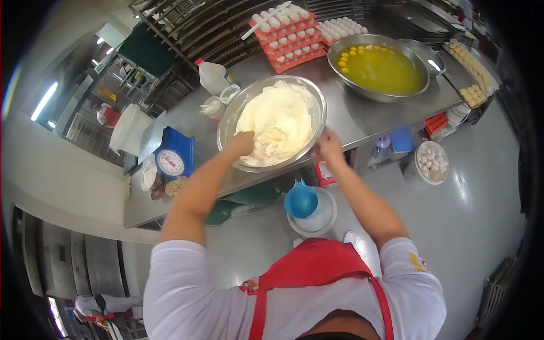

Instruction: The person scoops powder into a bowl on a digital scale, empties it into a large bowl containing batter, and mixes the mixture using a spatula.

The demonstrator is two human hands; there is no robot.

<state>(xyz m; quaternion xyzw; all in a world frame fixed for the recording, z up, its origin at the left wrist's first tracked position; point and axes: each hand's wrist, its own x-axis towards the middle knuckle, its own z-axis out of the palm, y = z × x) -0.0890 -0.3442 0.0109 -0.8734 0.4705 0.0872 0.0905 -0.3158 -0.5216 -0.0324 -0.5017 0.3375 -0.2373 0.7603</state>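
Note:
A wide steel mixing bowl holds a heap of pale, creamy batter. My left hand is over the bowl's near left side, curled at the edge of the batter. Its fingertips are hidden, and whatever they may hold cannot be made out. At the bowl's near right rim, my right hand is closed, gripping the edge.
Behind the bowl stand stacked egg trays and a plastic jug. A large bowl of cracked eggs is to the right. A blue scale sits left. Below are a blue pitcher and an eggshell bucket.

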